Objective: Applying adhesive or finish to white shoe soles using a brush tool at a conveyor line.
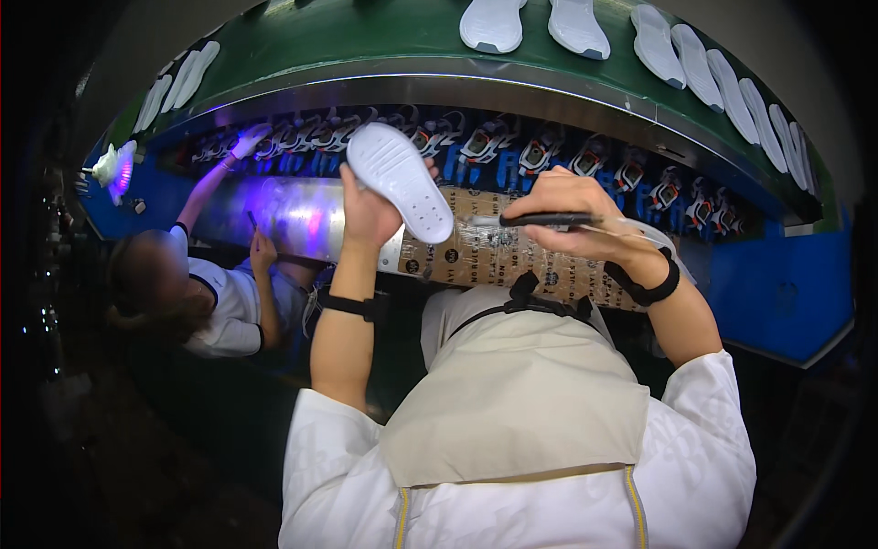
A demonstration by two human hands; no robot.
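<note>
A white shoe sole (395, 174) is held up in front of me, its cupped inner face toward me and a group of small dots or holes at its lower right end. My left hand (369, 216) grips it from beneath and behind, so part of the fingers is hidden. In my right hand (578, 203) is a brush (547, 220) with a black handle, its pale tip pointing left at the sole's dotted end. A small gap seems to lie between tip and sole.
Past my hands runs a row of shoe uppers (540, 156) on blue supports. White soles (658, 46) line the green shelf (384, 41) above. A cardboard-covered ledge (466, 261) lies below my hands. To the left, a co-worker (229, 293) reaches toward the row beside a purple-lit lamp (117, 172).
</note>
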